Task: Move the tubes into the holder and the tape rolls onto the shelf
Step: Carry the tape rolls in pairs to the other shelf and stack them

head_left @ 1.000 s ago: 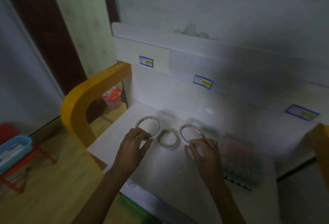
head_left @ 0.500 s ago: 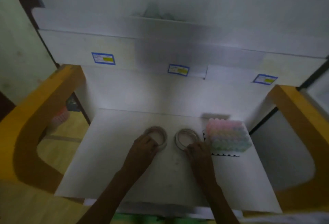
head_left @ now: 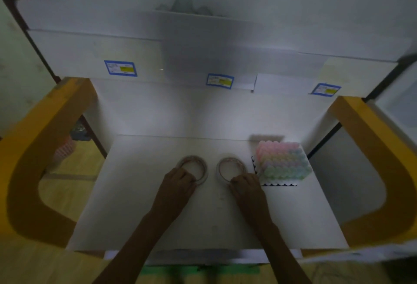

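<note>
Two tape rolls (third gone), left hand (head_left: pixel 178 181) grips one (head_left: pixel 194 169); right hand (head_left: pixel 244 185) grips other (head_left: pixel 230 168)

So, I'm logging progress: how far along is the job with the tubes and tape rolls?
Done: the tubes look packed in their holder. In hand: the left hand grips the left roll, and the right hand grips the right roll, both flat on the table. Left: both rolls must go onto the shelf.
</note>
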Tool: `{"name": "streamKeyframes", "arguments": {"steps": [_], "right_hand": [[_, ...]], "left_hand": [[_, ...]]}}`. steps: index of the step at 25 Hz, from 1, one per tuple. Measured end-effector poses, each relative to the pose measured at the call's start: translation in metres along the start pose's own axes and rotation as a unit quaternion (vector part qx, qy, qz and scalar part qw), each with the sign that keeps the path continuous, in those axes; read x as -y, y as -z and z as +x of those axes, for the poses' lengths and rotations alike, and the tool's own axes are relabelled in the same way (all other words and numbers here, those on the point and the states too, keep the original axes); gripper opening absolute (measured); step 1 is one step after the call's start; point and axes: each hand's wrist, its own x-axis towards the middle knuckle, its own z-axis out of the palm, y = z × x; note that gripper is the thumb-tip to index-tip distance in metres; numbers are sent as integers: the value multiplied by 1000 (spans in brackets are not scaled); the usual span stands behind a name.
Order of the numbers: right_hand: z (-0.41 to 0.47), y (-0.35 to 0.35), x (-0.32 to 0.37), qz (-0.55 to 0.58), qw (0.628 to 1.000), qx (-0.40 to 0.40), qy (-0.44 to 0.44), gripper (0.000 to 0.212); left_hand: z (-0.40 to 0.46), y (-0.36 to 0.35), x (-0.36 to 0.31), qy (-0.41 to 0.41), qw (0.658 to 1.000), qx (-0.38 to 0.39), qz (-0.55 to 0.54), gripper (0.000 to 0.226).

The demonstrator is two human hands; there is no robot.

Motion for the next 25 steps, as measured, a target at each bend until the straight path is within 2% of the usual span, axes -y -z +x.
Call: {"name": "streamKeyframes", "arguments": {"steps": [3,6,10,19,25], "right_hand": [[2,4,2,6,1000,12,2,13],[-1,26,8,38,999,-8,-20,28],[-9,85,13,43,997,-55,-37,39],[-92,241,-36,26,985,-123,-122,48],[-191,323,-109,-3,969,-157,-192,51]], "left_hand": [[2,5,0,9,999,24,-25,19],[9,19,-9,25,997,16,-64,33],[32,37,-56,-43,995,13,-85,46],[61,32,-224,-168,959,60,-220,56],[44,0,-368,-246,935,82,-241,55]]}}
